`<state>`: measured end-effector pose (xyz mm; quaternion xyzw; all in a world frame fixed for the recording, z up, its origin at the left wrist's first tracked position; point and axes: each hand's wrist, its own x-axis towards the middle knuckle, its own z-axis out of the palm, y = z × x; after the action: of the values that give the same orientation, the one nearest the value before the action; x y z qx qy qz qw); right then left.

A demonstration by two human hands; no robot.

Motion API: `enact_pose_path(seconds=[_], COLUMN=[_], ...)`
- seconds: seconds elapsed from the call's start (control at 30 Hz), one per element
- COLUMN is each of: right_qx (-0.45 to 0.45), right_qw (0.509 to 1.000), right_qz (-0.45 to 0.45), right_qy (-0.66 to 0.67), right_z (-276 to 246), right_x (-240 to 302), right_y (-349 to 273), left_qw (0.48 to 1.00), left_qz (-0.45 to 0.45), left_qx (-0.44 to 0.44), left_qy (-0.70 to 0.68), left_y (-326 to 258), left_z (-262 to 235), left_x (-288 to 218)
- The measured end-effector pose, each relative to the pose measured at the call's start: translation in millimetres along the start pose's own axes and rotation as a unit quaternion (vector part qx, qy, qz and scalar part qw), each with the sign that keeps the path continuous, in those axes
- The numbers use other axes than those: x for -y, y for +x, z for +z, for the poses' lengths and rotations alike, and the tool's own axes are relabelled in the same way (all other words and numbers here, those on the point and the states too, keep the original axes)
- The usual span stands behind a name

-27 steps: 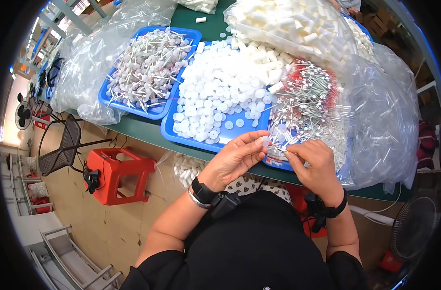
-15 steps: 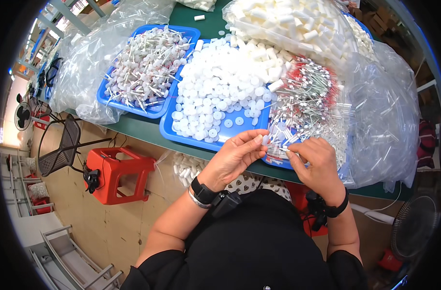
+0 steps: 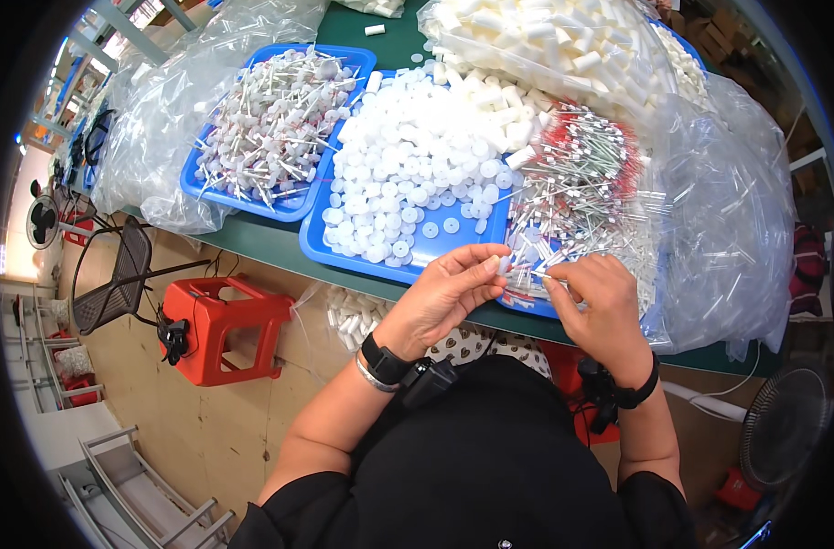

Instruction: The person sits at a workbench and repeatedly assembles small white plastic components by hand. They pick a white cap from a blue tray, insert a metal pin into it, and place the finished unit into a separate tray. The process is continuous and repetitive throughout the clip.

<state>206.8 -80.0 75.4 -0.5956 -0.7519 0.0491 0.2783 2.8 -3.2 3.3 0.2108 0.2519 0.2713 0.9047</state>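
My left hand (image 3: 449,295) pinches a small translucent white disc (image 3: 504,265) between thumb and fingertips. Just to its right, my right hand (image 3: 602,306) is closed on a thin white stick-like piece (image 3: 538,274), whose free end points at the disc. Whether the stick touches the disc is too small to tell. Both hands are held over the front edge of a blue tray heaped with thin pins (image 3: 581,151), some with red or green shafts and white ends. Similar discs (image 3: 380,197) fill the middle blue tray (image 3: 321,240), left of the pins.
At the left, another blue tray (image 3: 197,186) holds pins with discs on them. White cylinders (image 3: 504,101) lie behind the discs, under a plastic bag of more cylinders (image 3: 563,37). Clear plastic bags (image 3: 728,220) crowd the table's right side. A red stool (image 3: 220,334) stands on the floor.
My right hand has risen slightly, and the stick now lines up more closely with the disc. My left hand keeps its pinch in nearly the same place.
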Motion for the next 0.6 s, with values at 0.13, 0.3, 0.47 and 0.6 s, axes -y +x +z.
enact_pose_path(seconds=[0.13, 0.3, 0.47, 0.6], right_qx=[-0.006, -0.029, -0.026, -0.017], right_qw=[0.999, 0.992, 0.993, 0.995], right_qz=[-0.038, -0.072, -0.082, 0.049], right_qy=[-0.036, -0.1, -0.075, 0.088], right_z=[0, 0, 4, 17], right_x=[2, 4, 8, 5], right_y=[0, 0, 0, -7], left_qw=[1.0, 1.0, 0.999, 0.997], left_qz=[0.011, 0.005, -0.014, -0.015], left_qx=[-0.027, -0.026, -0.003, 0.002], left_qy=[0.01, -0.012, -0.032, -0.076], left_y=[1, 3, 2, 2], left_z=[6, 7, 12, 15], left_x=[2, 5, 11, 21])
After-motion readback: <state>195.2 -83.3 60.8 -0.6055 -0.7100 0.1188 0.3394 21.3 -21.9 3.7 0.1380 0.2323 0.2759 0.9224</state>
